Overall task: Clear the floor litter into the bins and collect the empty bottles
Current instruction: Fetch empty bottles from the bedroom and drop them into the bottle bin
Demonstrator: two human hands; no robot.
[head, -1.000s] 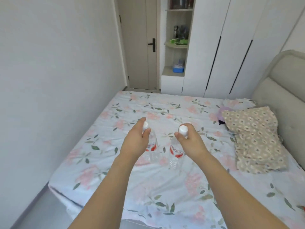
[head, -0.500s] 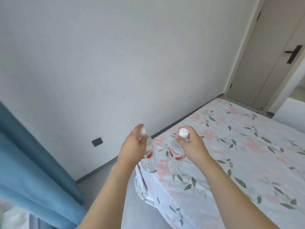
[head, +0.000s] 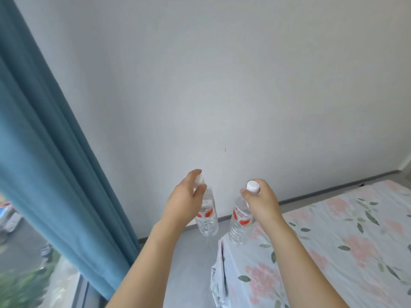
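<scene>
Two bottles [head: 208, 215] hang upright from both hands [head: 185, 202]

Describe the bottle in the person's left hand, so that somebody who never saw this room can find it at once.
Start at the blue curtain on the left and go right along the white wall to the two raised hands. The left hand grips a clear bottle by its neck. It hangs over the grey floor, whereas the other bottle hangs over the corner of the flowered bed.
</scene>
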